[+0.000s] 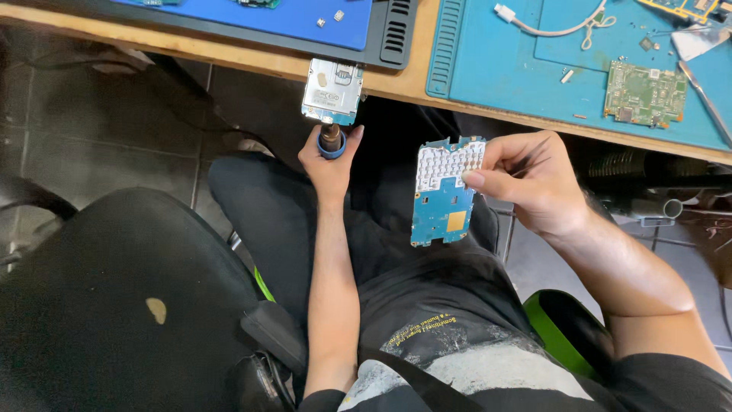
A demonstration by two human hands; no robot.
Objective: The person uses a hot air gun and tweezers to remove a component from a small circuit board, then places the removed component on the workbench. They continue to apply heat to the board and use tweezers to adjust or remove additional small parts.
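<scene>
Circuit board (442,194): blue, long axis upright, keypad end toward the desk (396,84).
Right grip (526,179): pinched shut on board's edge.
Left grip (329,156): closed around a blue-ringed tool (332,141).

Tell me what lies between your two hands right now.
Head view: nothing is held between the left hand, gripping a blue-ringed tool, and the right hand, holding a blue circuit board. Only the dark-clothed lap shows there.

your left hand (329,156) hides most of the blue-ringed tool (332,143); its tip sits behind the silver phone frame (332,91). your right hand (526,179) covers the blue circuit board (444,194)'s right edge. the tiny parts (329,18) are too small to tell.
</scene>
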